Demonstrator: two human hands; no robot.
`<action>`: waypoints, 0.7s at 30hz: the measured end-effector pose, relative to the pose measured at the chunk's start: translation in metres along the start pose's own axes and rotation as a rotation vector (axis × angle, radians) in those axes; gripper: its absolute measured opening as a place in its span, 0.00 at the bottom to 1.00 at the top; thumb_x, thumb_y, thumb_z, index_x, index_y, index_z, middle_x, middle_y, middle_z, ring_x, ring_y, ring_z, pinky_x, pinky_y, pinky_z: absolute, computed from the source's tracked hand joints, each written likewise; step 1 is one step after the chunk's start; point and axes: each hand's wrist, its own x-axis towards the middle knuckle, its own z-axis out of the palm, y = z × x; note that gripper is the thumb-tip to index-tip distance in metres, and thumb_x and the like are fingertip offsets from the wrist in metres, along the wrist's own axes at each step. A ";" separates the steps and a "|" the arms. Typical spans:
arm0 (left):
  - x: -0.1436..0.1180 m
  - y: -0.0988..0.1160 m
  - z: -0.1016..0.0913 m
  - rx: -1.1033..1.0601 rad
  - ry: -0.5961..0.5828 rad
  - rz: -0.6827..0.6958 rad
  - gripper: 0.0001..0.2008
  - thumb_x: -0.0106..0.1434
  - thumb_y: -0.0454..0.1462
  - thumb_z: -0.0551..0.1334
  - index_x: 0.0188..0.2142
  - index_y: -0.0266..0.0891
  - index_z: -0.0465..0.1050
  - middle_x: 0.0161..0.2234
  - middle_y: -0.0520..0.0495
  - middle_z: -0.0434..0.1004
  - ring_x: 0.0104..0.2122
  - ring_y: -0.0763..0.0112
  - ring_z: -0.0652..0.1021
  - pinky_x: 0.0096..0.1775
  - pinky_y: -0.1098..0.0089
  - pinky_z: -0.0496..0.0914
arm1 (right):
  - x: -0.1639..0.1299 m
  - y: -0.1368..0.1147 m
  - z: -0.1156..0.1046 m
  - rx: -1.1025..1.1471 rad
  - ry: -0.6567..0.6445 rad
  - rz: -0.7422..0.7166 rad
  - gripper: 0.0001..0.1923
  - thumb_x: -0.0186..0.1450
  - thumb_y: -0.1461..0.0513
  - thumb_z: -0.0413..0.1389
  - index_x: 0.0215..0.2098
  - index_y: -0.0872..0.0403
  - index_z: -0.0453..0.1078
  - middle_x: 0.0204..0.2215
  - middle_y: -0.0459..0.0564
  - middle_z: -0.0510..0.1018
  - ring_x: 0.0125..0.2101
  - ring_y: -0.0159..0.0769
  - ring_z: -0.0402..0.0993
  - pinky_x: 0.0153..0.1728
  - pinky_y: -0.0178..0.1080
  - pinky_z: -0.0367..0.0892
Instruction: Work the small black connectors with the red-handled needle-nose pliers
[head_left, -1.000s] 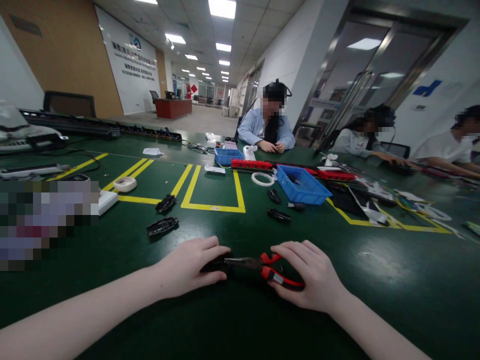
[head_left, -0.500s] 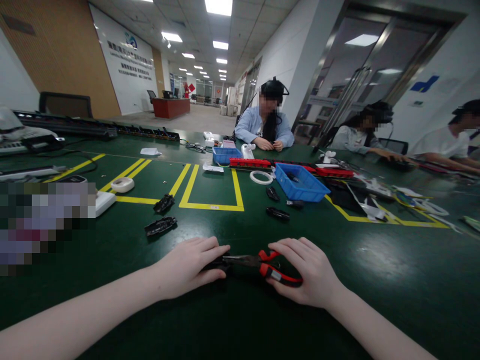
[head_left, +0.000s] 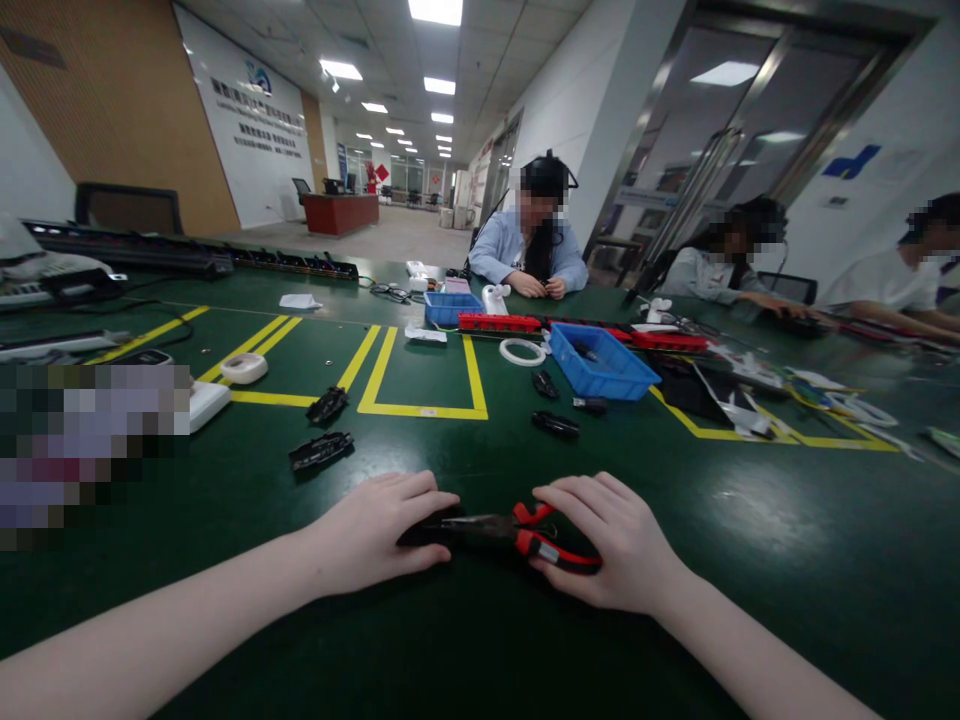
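Apparently working one pair of pliers [head_left: 517, 524], gripped in the half-curled right hand [head_left: 611, 545], at one black part [head_left: 424, 529] (mostly hidden), pinched in the nearly closed left hand [head_left: 379, 527]; next, probably calls for steady pressure. Counting beyond on the table [head_left: 450, 640]: four loose black pieces [head_left: 321, 453], two blue bins [head_left: 611, 380].

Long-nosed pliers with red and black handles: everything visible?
The long-nosed pliers have red and black, rubbery-looking handles, spread apart, a silvery patch on the lower one. The tapered grey metal nose points left. The bare right hand holds the handles over the green tabletop. The tips reach a black piece in the left hand; whether they clamp it is unclear.
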 end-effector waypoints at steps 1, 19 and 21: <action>0.000 0.000 0.000 -0.002 -0.001 0.000 0.22 0.66 0.39 0.65 0.58 0.42 0.67 0.46 0.47 0.75 0.42 0.63 0.78 0.42 0.66 0.71 | 0.000 0.000 0.000 0.001 -0.001 0.002 0.24 0.60 0.54 0.61 0.50 0.58 0.69 0.39 0.57 0.80 0.34 0.40 0.76 0.34 0.43 0.68; -0.001 0.000 0.000 0.034 -0.005 0.033 0.20 0.70 0.41 0.60 0.60 0.41 0.65 0.46 0.45 0.75 0.42 0.62 0.77 0.43 0.65 0.71 | 0.000 0.001 -0.001 0.033 -0.036 0.046 0.24 0.60 0.54 0.61 0.51 0.56 0.69 0.40 0.57 0.80 0.35 0.41 0.77 0.35 0.43 0.69; -0.001 -0.001 0.001 0.044 -0.001 0.040 0.20 0.71 0.42 0.59 0.60 0.40 0.65 0.46 0.44 0.75 0.42 0.62 0.77 0.43 0.65 0.71 | 0.000 0.002 -0.001 0.032 -0.028 0.040 0.24 0.60 0.54 0.61 0.51 0.57 0.69 0.40 0.57 0.80 0.35 0.41 0.77 0.35 0.44 0.69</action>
